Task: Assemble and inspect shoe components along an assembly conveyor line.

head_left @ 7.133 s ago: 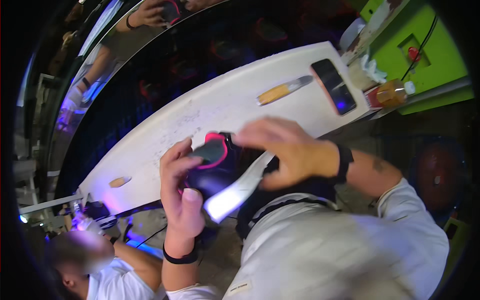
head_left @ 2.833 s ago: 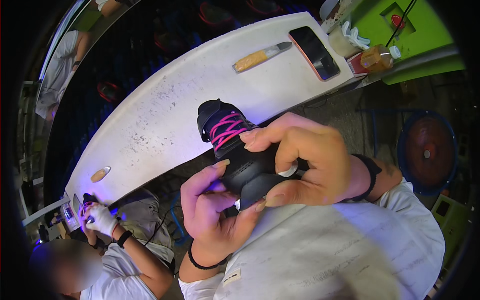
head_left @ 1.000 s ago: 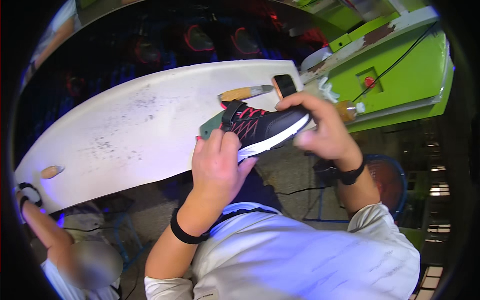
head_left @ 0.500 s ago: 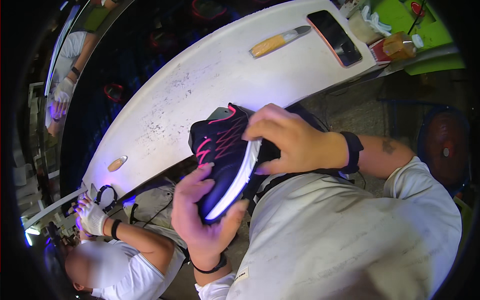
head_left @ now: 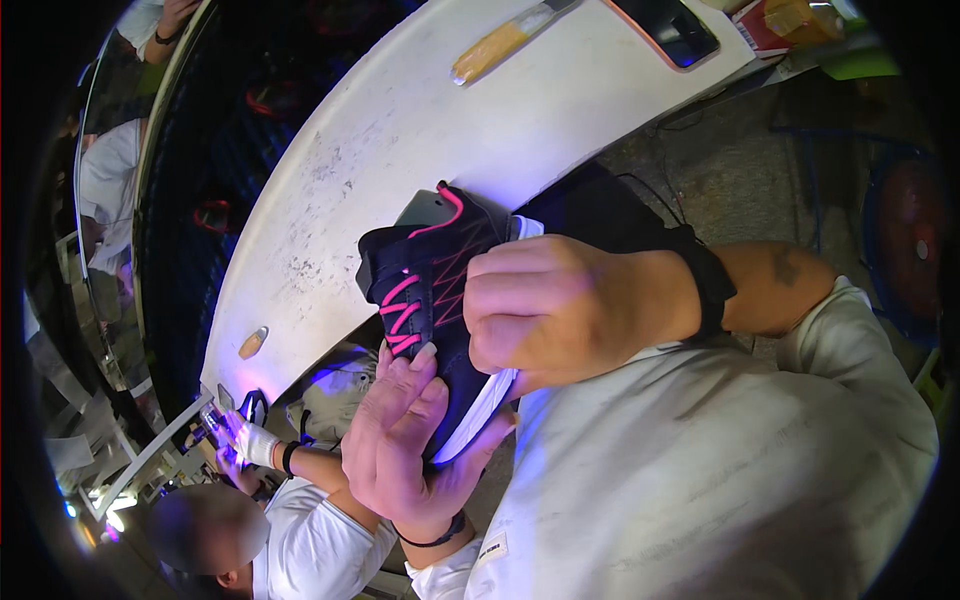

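Observation:
A black sneaker [head_left: 452,312] with pink laces, pink zigzag stitching and a white sole [head_left: 474,420] is held between my hands, tilted on its side in front of my body. My left hand [head_left: 405,445] wraps round its toe end, fingers on the upper near the laces and thumb by the sole. My right hand [head_left: 560,305] is curled into a fist against the sole's side near the middle; its fingertips and thumb are hidden. A grey shoe last [head_left: 425,208] shows in the sneaker's opening.
The sneaker's heel overlaps a white curved worktop [head_left: 370,140]. On it lie a knife with a yellowish wrapped handle [head_left: 495,50], a phone [head_left: 668,30] and a small tan-handled piece [head_left: 253,342]. A co-worker with a gloved hand [head_left: 252,440] sits at the left.
My right hand has gone from a spread pinch at the sole's edge to a curled fist lower along it. My left fingers have bent further in. The view has shifted over the worktop.

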Demonstrator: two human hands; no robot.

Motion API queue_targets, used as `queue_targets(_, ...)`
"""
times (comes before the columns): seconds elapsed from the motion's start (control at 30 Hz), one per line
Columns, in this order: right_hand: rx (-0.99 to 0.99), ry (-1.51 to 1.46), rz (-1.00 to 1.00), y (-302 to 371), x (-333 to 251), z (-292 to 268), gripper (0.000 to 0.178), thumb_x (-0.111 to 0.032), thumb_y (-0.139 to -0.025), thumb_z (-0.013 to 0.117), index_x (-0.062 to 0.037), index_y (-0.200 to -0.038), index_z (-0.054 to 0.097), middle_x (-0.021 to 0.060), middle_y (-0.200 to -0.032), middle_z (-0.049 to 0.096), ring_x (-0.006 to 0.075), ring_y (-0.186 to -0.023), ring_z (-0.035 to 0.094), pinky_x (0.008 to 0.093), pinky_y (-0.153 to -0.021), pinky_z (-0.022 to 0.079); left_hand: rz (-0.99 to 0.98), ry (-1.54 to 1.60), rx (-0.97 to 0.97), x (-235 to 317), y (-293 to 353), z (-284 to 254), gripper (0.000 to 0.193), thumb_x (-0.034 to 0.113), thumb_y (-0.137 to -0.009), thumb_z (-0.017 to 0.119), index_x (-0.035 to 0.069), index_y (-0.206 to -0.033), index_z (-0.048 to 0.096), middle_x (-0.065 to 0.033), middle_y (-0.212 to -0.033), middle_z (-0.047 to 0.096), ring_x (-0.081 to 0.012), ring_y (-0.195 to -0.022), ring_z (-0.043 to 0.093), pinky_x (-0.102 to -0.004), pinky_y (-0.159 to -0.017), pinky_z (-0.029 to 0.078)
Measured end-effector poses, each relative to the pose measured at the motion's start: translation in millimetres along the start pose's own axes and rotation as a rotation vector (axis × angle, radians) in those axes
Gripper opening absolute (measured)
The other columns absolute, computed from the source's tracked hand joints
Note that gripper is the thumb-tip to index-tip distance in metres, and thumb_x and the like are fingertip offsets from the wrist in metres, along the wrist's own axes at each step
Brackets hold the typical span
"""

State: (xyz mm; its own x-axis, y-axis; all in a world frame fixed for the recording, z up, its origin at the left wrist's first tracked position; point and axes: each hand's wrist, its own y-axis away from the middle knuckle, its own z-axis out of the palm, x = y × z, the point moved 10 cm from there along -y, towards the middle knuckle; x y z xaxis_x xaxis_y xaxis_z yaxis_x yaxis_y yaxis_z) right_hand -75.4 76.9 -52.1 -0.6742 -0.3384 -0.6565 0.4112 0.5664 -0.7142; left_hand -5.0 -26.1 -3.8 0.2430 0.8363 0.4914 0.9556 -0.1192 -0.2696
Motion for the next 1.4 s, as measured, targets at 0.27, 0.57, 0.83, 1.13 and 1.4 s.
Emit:
queue_targets(0.27, -0.013, 0.083, 0.070, 4.9, 27.2, 11.9, 0.045, -0.023, -0.059, 0.087, -0.0055, -0.085, 0.055, 0.0092, -0.087, 0.055, 0.0292, -0.085, 0.060, 0.0391, -0.073, 0.051, -0.091, -0.158, -0.143, -16.6, -6.2, -2.5, 0.039, 0.015, -0.065, 0.085, -0.003, -0.096, 0.068, -0.0224, -0.108, 0.074, -0.0359, -0.092, 0.073, -0.0496, -0.095, 0.057)
queue_targets(0.57, -0.073, 0.109, 0.113, -16.4, 62.3, 60.2, 0.038, -0.033, -0.064, 0.082, -0.0089, -0.079, 0.057, 0.0063, -0.076, 0.053, 0.0242, -0.067, 0.061, 0.0385, -0.059, 0.051, -0.112, 0.197, -0.045, -88.2, 15.1, -15.4, 0.074, 0.056, -0.073, 0.081, -0.003, -0.114, 0.062, -0.0255, -0.122, 0.065, -0.0322, -0.105, 0.067, -0.0491, -0.097, 0.051)
queue_targets(0.83, -0.241, -0.106, 0.348, -32.4, 71.2, 60.8, 0.039, -0.034, -0.075, 0.081, -0.0042, -0.095, 0.064, 0.0120, -0.095, 0.063, 0.0340, -0.090, 0.064, 0.0430, -0.076, 0.053, -0.859, 0.713, -0.104, -191.8, 96.5, 41.6, 0.082, 0.043, -0.077, 0.081, -0.007, -0.134, 0.052, -0.0121, -0.114, 0.066, -0.0179, -0.104, 0.061, -0.0318, -0.094, 0.047)
queue_targets(1.13, 0.080, -0.228, 0.454, -75.8, 66.3, -102.4, 0.059, -0.040, -0.088, 0.077, 0.0001, -0.128, 0.059, 0.0068, -0.101, 0.068, 0.0120, -0.092, 0.066, 0.0268, -0.081, 0.054, -0.414, 1.065, 0.303, -120.7, -40.6, 45.3, 0.129, 0.038, -0.062, 0.098, 0.006, -0.156, 0.016, -0.0139, -0.129, 0.057, -0.0271, -0.122, 0.059, -0.0394, -0.105, 0.049)
queue_targets(1.4, 0.041, -0.520, 0.526, -96.1, 85.9, -42.5, 0.081, -0.069, -0.101, 0.036, -0.0033, -0.148, 0.044, 0.0079, -0.125, 0.057, 0.0160, -0.112, 0.056, 0.0299, -0.098, 0.046, -0.329, -0.046, 0.028, -57.9, -114.5, -25.6, 0.071, 0.033, -0.056, 0.097, 0.000, -0.106, 0.061, -0.0157, -0.081, 0.070, -0.0305, -0.074, 0.070, -0.0374, -0.071, 0.056)
